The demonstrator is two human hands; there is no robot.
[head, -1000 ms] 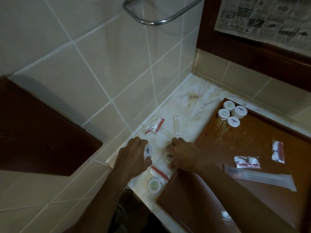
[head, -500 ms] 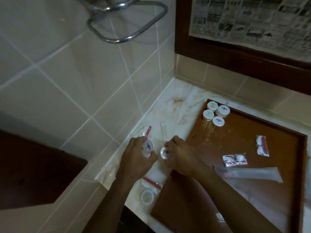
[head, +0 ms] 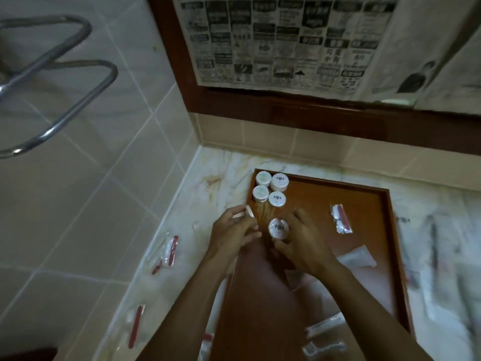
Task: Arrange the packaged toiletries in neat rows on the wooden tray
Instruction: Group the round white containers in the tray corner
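Marble counter point(head: 223, 173) carries wooden tray point(head: 364, 204), sachets point(head: 169, 250).

Four white tubs point(head: 270, 190) in tray corner point(head: 325, 183)

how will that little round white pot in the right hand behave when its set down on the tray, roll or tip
The round white pot looks squat and flat-topped, so it should sit stable on the wooden tray, like the four pots already standing there. On edge it could roll. The right hand grips it easily, so it is probably light.

Right hand point(head: 304, 243) holding round tub point(head: 279, 228), over wooden tray point(head: 364, 204)
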